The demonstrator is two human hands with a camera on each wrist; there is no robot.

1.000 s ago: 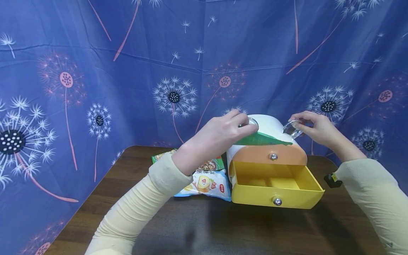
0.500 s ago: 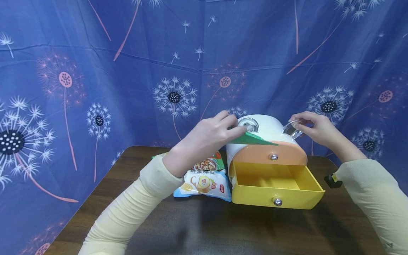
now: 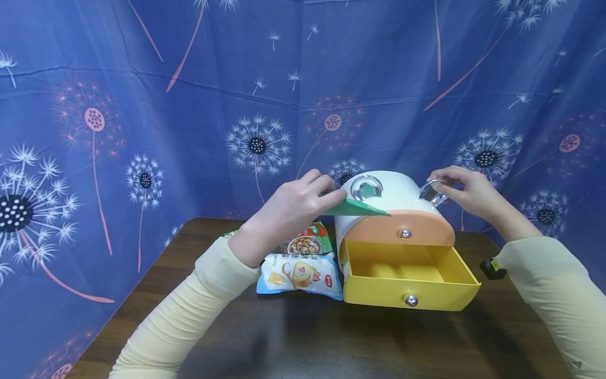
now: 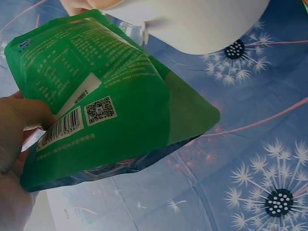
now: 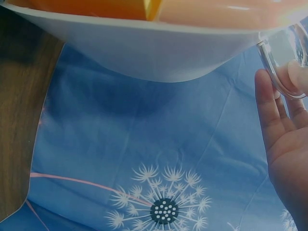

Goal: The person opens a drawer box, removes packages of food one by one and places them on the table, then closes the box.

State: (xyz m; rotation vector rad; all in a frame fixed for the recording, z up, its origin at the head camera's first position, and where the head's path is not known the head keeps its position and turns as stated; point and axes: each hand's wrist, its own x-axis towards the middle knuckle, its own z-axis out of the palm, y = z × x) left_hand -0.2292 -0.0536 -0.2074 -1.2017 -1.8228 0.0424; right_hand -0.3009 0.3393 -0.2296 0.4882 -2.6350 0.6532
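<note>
My left hand (image 3: pixel 298 205) pinches a green food pouch (image 4: pixel 120 96) by its edge, left of the drawer box's top. Printed text, a barcode and a QR code show on the pouch in the left wrist view. A white rounded drawer box (image 3: pixel 395 187) stands on the table, with clear ear-shaped pieces on top. My right hand (image 3: pixel 473 192) holds the right clear ear (image 5: pixel 274 72) between thumb and fingers. The left clear ear (image 3: pixel 366 188) is untouched. Below a closed orange drawer (image 3: pixel 379 229), the yellow drawer (image 3: pixel 416 292) is pulled out, with nothing visible inside.
Left of the box, a white and blue snack bag (image 3: pixel 300 276) lies on the brown table (image 3: pixel 227 331). Behind it lies another green and red food packet (image 3: pixel 310 239), partly covered by my left arm. A blue dandelion-print cloth (image 3: pixel 213 68) hangs behind.
My left hand has moved left with the green pouch, away from the left clear ear, which is now uncovered. The right hand stays on the right ear. The drawers have not moved.
</note>
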